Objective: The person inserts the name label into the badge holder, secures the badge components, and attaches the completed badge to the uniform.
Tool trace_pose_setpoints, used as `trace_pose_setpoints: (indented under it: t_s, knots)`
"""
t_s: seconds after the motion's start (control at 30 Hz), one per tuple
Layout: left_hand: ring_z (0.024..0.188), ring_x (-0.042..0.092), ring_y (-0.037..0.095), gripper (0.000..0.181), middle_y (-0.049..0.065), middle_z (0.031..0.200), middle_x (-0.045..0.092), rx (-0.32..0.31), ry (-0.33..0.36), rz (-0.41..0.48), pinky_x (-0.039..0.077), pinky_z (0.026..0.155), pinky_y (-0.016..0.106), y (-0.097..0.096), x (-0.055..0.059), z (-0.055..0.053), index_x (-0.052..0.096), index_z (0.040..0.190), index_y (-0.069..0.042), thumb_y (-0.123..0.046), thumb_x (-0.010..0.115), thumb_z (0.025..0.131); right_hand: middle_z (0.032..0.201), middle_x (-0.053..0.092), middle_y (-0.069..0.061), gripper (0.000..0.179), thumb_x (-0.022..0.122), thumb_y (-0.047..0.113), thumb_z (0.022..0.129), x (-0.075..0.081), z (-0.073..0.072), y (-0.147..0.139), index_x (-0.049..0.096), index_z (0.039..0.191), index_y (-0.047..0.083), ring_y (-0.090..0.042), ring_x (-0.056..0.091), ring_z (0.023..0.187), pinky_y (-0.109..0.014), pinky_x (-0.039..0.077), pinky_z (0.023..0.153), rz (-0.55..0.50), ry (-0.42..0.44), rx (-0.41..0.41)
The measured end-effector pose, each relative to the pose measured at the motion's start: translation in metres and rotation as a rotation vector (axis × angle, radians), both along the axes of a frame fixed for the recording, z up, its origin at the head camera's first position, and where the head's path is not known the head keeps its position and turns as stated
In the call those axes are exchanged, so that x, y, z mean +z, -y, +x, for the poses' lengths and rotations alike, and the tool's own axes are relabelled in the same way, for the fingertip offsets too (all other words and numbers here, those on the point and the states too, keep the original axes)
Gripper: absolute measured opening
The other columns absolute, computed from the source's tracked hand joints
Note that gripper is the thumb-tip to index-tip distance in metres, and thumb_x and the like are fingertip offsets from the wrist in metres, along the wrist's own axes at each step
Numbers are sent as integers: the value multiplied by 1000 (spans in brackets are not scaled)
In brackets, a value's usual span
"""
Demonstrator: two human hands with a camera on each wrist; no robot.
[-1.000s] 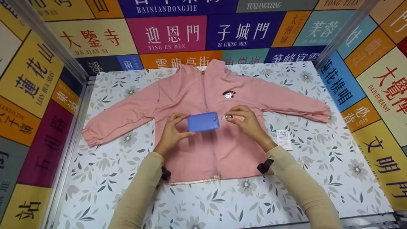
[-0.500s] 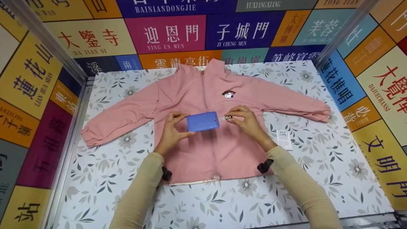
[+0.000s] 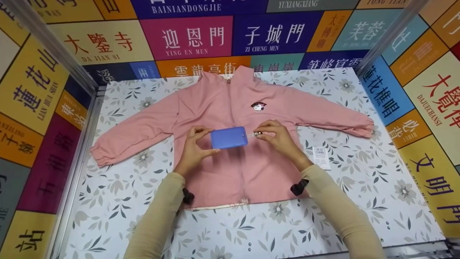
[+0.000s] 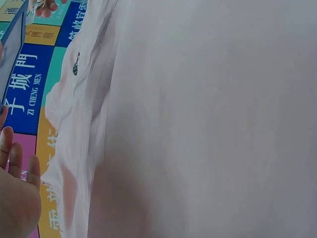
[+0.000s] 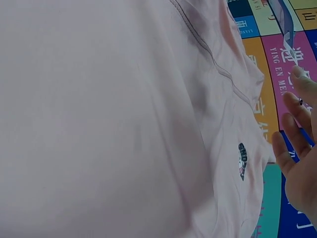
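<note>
- Leaf-patterned counter point(image 3: 280, 230) carries a smooth pink jacket point(image 3: 215, 180).
- Left grip point(image 3: 194, 149), above it, holds a flat rectangular blue case point(image 3: 229, 137).
- Right grip point(image 3: 278, 136) pinches a small shiny piece point(image 3: 257, 133).

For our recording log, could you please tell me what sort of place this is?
Probably a staged recording booth: printed panels wall three sides of a floral-patterned table, with metal posts at its back corners.

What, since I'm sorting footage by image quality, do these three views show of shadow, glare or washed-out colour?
Head: strong colours, a glint on the small metallic piece in the right hand, fine print on the white card unreadable; left wrist: the pink jacket washed out, soft shadow lower down; right wrist: the jacket pale too, soft darker patches.
</note>
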State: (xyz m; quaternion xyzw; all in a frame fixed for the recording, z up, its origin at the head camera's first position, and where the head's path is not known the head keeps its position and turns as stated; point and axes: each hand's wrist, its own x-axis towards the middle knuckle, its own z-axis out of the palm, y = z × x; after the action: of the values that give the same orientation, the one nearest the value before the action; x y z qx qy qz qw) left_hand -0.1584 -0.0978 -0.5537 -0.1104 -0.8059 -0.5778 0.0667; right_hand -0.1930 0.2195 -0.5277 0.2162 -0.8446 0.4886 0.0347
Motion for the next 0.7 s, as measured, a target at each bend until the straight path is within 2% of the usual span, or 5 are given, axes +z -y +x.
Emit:
trace_pose_setpoints:
  t_s: [0.17,0.3,0.4,0.57,0.7]
  knots:
    - [122,44,23,69,10,127,52,6,-5,35,36,112,44,-1,-1,0,69,125,-12,-15,95,61,109,71,-9,18,77,15,84,2,1,3,79,101,11,-23,55,108,-25,38,97,-10,6,-1]
    - [123,44,27,70,13,129,51,11,1,54,35,113,45,-1,0,1,69,125,-11,-13,95,60,108,71,-8,18,77,15,84,2,0,3,79,101,11,-22,55,106,-23,38,96,-9,-1,-1]
    - [124,43,25,70,11,130,50,16,14,48,35,113,45,-1,1,1,68,127,-10,-14,94,61,107,71,-7,18,77,16,84,1,-1,2,79,101,12,-20,54,105,-22,38,94,-4,-6,2]
    - [124,43,20,71,6,130,50,21,18,27,35,115,44,2,1,0,67,128,-11,-25,94,63,108,71,-13,19,78,11,82,1,-1,3,78,101,8,-26,54,107,-26,37,95,-15,16,-8]
    - [125,43,19,72,5,131,50,24,15,16,35,115,43,5,1,-1,67,129,-13,-26,94,64,108,72,-11,20,78,14,83,-1,-3,0,78,102,9,-25,56,107,-27,37,96,-7,-5,-6]
